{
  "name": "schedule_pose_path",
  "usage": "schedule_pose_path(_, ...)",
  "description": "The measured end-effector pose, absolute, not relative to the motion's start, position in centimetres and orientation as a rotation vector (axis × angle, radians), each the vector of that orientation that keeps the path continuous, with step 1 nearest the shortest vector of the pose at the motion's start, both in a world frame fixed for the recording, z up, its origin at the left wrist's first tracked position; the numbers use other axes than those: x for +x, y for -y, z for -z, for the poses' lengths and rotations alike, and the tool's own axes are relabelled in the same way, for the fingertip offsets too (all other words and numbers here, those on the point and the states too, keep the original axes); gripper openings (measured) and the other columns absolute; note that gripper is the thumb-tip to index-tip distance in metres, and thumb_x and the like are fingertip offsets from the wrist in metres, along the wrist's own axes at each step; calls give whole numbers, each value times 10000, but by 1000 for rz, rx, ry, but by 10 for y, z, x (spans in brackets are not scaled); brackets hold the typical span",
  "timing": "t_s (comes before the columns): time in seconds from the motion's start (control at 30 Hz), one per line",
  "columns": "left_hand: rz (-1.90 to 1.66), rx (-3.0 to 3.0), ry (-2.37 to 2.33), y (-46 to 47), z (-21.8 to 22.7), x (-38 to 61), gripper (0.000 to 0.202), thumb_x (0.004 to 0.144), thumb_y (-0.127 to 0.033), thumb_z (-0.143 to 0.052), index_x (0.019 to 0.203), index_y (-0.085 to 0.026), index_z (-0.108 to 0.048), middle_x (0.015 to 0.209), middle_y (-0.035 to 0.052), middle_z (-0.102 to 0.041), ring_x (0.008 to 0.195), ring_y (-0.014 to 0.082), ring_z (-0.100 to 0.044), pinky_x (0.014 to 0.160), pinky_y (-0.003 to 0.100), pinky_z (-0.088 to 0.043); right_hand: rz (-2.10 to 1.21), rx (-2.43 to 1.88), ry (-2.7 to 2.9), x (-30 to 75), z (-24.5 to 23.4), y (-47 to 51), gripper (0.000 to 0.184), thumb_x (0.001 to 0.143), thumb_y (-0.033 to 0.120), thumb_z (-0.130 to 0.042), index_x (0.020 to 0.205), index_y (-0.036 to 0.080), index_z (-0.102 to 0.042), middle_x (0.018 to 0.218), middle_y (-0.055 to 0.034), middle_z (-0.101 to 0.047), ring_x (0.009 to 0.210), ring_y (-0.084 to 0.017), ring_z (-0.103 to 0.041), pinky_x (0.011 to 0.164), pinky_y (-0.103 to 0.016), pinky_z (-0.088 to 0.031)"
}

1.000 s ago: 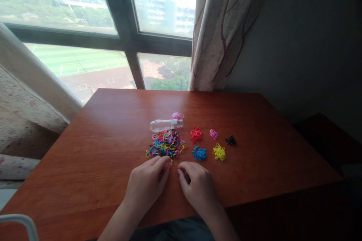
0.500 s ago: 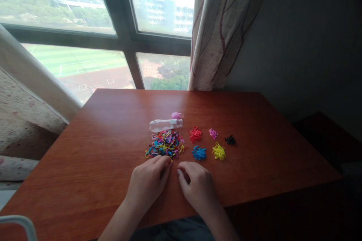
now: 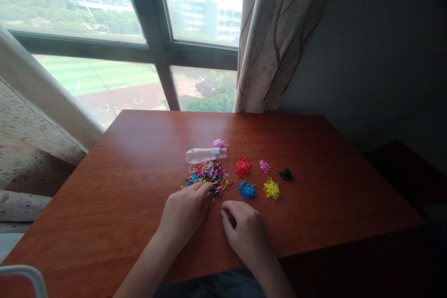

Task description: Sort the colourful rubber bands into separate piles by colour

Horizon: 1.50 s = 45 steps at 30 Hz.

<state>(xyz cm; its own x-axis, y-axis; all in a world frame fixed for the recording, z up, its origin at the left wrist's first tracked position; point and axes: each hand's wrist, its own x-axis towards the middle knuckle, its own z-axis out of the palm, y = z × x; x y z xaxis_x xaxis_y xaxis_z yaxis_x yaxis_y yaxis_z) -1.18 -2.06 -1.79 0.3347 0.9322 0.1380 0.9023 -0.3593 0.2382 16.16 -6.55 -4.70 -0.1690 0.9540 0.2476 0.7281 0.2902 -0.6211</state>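
Observation:
A mixed heap of small coloured rubber bands (image 3: 211, 173) lies on the wooden table. At its near edge is my left hand (image 3: 186, 209), its fingers pressed together with the tips against the bands; whatever they grip is hidden. My right hand (image 3: 244, 226) rests on the table just to the right, fingers curled toward the thumb, and I cannot make out anything between them. Sorted by colour, right of the heap, are red bands (image 3: 242, 166), blue bands (image 3: 247, 190), yellow bands (image 3: 271, 188), pink bands (image 3: 265, 166) and black bands (image 3: 286, 174).
Behind the heap a clear plastic bottle (image 3: 202, 155) lies on its side, with a pink looped item (image 3: 220, 143) beyond it. The table (image 3: 104, 205) runs up to a window, with a curtain (image 3: 268, 56) on its right. A white curved bar (image 3: 28, 272) shows at lower left.
My left hand has moved a little forward, its fingertips now over the near part of the mixed heap. My right hand stays almost where it was. The view has shifted slightly.

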Motion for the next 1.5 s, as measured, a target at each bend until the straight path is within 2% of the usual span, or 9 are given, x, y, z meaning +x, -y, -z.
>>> schedule_pose_path(0.3, -304, 2509, -1744, 24, 20, -15, 195, 944, -244, -465, 921, -252, -658, 867, 9, -732, 759, 202, -696, 562, 256, -412, -513, -1505, 1957, 162, 46, 65, 152, 897, 141, -501, 876, 227, -624, 762, -1, -661, 708, -159, -607, 661, -245, -378)
schedule_pose_path(0.53, -412, 2479, -1719, 27, 20, -19, 204, 944, -246, -458, 972, -241, -660, 915, 21, -740, 785, 211, -700, 607, 274, -430, -540, -1513, 1956, 162, 46, 67, 146, 901, 143, -501, 876, 228, -618, 772, 1, -655, 720, -162, -597, 668, -253, -368)
schedule_pose_path(0.73, -485, 2326, -1676, 30, 13, -17, 145, 918, -260, -487, 915, -225, -628, 822, 12, -718, 687, 179, -661, 595, 261, -408, -523, -1523, 1967, 162, 44, 67, 144, 905, 147, -504, 869, 224, -621, 767, -2, -658, 721, -160, -605, 667, -247, -372)
schedule_pose_path(0.87, -450, 2200, -1595, 33, 8, -15, 127, 901, -252, -496, 884, -222, -619, 743, -3, -673, 640, 156, -612, 583, 245, -387, -525, -1508, 1935, 163, 46, 66, 167, 916, 182, -522, 1028, 223, -638, 778, -1, -667, 722, -166, -620, 670, -245, -388)
schedule_pose_path(0.97, -406, 2164, -1559, 35, 6, -12, 129, 892, -235, -491, 883, -220, -620, 734, -5, -659, 638, 154, -594, 588, 245, -378, -544, -1493, 1902, 164, 48, 66, 226, 927, 218, -535, 1134, 222, -624, 708, 20, -640, 662, -165, -609, 648, -250, -394)
schedule_pose_path(1.17, -354, 2159, -1519, 37, 6, -9, 128, 880, -214, -486, 857, -220, -612, 757, 0, -669, 666, 164, -601, 602, 251, -371, -581, -1390, 1874, 164, 49, 66, 179, 931, 173, -499, 1002, 224, -655, 888, -19, -707, 803, -174, -655, 750, -251, -436)
schedule_pose_path(1.5, -297, 2155, -1507, 39, 5, -12, 160, 872, -192, -474, 898, -230, -626, 855, 15, -714, 747, 187, -659, 645, 261, -414, -612, -1458, 1729, 165, 49, 64, 142, 911, 191, -517, 925, 218, -656, 772, 1, -675, 687, -156, -627, 664, -229, -440)
